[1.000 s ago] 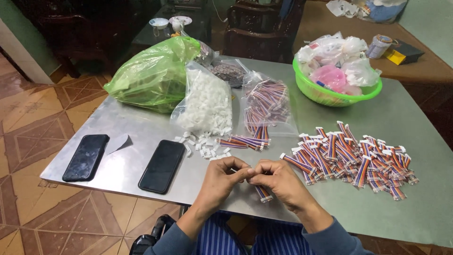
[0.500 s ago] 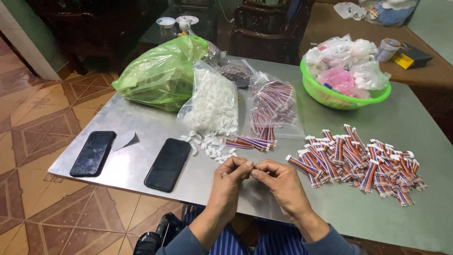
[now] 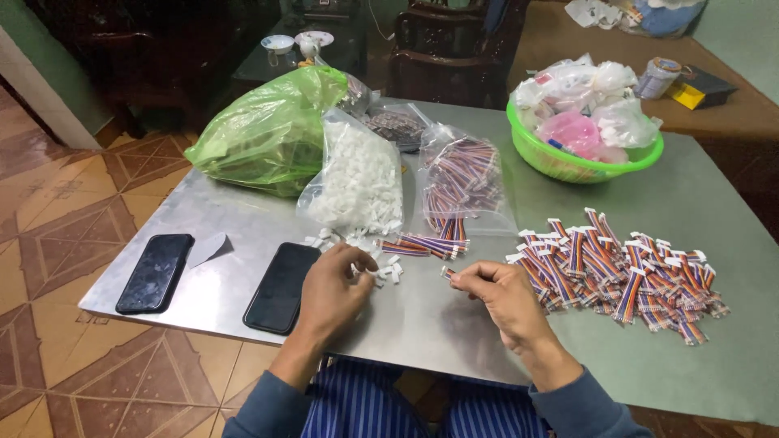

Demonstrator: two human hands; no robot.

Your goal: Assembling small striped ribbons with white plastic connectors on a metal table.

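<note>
- One left hand (image 3: 331, 290) hovers low over the metal table (image 3: 243, 219), fingers curled down onto the loose white connectors (image 3: 381, 266) beside the near phone; what it pinches, if anything, I cannot tell
- One right hand (image 3: 501, 294) is closed in a pinch on the end of a single striped ribbon cable (image 3: 448, 274), held just above the table between the two hands
- Two black phones lie face up at the left: the near phone (image 3: 281, 287) just beside the left hand, the far phone (image 3: 156, 272) close to the table's edge
- One heap of finished cables (image 3: 621, 272), too many to count, lies to the right of the right hand
- One small bundle of bare cables (image 3: 422, 245) lies just beyond the white connectors
- Three bags stand out at the back: a green bag (image 3: 272, 134), a clear bag of white connectors (image 3: 357, 178), a clear bag of striped cables (image 3: 462, 182)
- One green basket (image 3: 568, 166) holds crumpled plastic bags
</note>
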